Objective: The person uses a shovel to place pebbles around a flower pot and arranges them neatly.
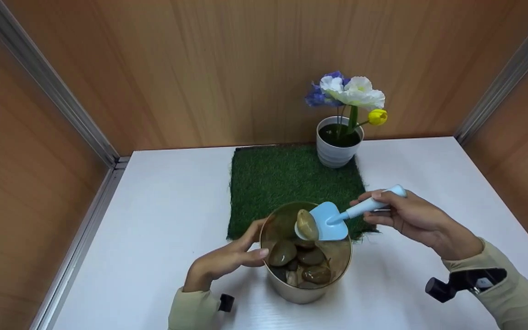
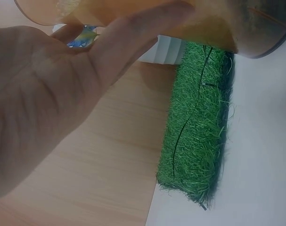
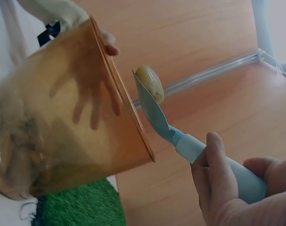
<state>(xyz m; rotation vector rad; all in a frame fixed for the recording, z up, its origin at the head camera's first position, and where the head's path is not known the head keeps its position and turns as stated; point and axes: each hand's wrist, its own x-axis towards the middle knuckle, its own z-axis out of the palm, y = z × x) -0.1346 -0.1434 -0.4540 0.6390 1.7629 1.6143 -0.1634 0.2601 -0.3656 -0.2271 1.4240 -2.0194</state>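
My right hand (image 1: 415, 224) grips the handle of a light blue toy shovel (image 1: 332, 224), its blade above the rim of a translucent amber container (image 1: 297, 292). On the blade lies one smooth tan stone (image 1: 308, 225), also seen in the right wrist view as a yellowish stone (image 3: 150, 84). My left hand (image 1: 227, 263) holds the container's left side, its thumb near the rim and its fingers spread along the wall, as the right wrist view shows through the plastic. Several wet brown stones (image 1: 283, 253) lie at the container's bottom.
Behind the container a square of artificial grass (image 1: 287, 178) lies on the white table (image 1: 167, 206). A white ribbed pot (image 1: 335, 156) with artificial flowers (image 1: 355, 91) stands at its back right corner. Wooden panels (image 1: 245, 68) enclose the table at the back and sides.
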